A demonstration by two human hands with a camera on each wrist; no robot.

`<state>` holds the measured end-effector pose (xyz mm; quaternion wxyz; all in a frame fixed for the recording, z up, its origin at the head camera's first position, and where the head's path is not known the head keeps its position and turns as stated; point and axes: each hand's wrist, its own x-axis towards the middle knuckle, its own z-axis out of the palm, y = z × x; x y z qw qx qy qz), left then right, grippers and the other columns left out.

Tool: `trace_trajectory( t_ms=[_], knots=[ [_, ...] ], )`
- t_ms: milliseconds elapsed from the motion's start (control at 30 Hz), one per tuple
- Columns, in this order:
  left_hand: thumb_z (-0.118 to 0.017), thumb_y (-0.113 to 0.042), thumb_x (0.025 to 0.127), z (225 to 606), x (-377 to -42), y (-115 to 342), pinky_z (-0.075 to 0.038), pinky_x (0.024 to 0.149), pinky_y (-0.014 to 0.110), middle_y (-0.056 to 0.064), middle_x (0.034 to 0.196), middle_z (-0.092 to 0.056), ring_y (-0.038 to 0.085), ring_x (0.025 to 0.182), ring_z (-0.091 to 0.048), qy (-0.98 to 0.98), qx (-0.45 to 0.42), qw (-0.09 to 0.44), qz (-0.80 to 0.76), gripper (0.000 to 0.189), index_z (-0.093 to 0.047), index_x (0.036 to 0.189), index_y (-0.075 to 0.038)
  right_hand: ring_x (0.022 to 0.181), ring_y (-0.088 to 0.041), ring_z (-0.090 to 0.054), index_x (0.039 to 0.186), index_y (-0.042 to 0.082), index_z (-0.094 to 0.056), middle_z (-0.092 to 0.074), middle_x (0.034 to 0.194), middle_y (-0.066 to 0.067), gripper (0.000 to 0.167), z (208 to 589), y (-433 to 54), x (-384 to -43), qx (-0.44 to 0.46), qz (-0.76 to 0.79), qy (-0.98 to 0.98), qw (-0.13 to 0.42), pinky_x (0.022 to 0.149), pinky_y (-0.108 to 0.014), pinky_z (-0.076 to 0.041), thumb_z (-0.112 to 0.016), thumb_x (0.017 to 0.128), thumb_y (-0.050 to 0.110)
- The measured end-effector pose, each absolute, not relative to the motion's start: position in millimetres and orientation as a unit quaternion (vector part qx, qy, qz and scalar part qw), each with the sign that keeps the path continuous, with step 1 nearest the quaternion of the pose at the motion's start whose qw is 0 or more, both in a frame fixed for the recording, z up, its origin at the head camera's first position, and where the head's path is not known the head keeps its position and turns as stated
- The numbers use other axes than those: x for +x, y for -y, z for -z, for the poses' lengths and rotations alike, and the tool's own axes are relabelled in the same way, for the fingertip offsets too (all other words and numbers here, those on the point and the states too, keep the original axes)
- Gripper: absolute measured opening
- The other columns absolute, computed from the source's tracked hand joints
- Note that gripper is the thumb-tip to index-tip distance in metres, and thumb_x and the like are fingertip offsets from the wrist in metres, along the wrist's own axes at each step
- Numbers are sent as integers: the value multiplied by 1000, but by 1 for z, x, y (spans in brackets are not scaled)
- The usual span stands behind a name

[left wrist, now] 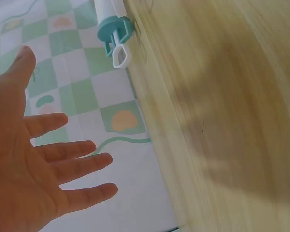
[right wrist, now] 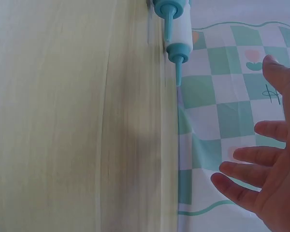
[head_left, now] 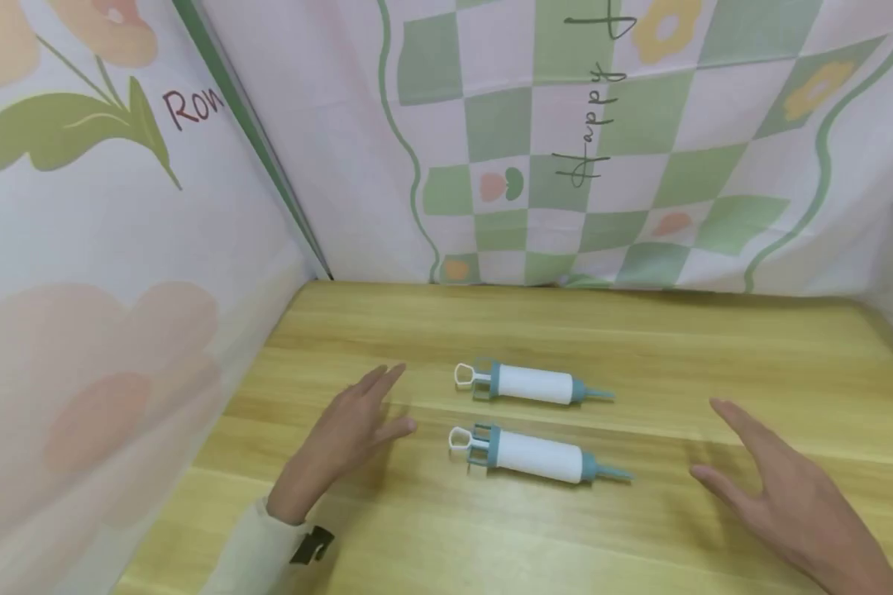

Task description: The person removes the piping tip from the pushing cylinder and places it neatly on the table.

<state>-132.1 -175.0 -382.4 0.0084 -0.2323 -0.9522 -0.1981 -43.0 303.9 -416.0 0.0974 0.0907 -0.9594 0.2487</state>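
Two syringe-like tubes with white barrels, blue-green nozzles and white loop handles lie side by side on the wooden table [head_left: 551,545]. The farther syringe [head_left: 536,384] and the nearer syringe [head_left: 542,456] both have their nozzles toward the right. To the left of their handles is my left hand [head_left: 346,434], fingers spread and holding nothing; its palm [left wrist: 14,169] shows in the left wrist view. My right hand [head_left: 804,496] is off to the right of the nozzles, also empty. In the right wrist view its fingers [right wrist: 251,171] extend apart from each other.
A printed cloth [head_left: 491,124] with green checks and flowers hangs behind the table's back edge. Another flowered cloth [head_left: 119,330] runs along the left side. A dark strap piece [head_left: 312,545] sits at the left sleeve [head_left: 256,549].
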Motion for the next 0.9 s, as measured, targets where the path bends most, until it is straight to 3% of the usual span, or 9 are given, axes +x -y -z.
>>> trace_trajectory(
  t_ms=[233,400,633,900],
  knots=[
    [-74,-40,90,384,-131,173,-32,110,56,18,157,-33,38,140,-36,941,-214,-18,260,84,-31,157,-13,105,-62,-53,157,8,-27,-44,143,-34,84,415,-304,-42,77,-272,957,58,71,-78,-40,-74,92,31],
    [-79,-45,84,388,-131,169,-37,106,57,21,155,-34,44,134,-42,953,-206,-17,222,93,-30,158,-16,109,-61,-51,159,12,-25,-40,147,-31,82,420,-302,-43,72,-312,947,25,71,-76,-42,-72,94,32],
    [-83,-42,80,395,-129,166,-39,105,57,21,153,-38,42,133,-44,943,-231,-17,239,95,-34,155,-11,107,-60,-52,156,5,-28,-41,143,-33,82,433,-298,-43,92,-335,937,38,73,-73,-45,-75,92,24],
    [-85,-38,78,400,-132,162,-34,110,51,15,156,-36,34,139,-39,924,-228,-57,301,99,-31,155,-8,112,-56,-51,158,10,-27,-38,147,-30,82,435,-293,-46,98,-367,925,15,74,-69,-48,-74,93,24]
  ],
)
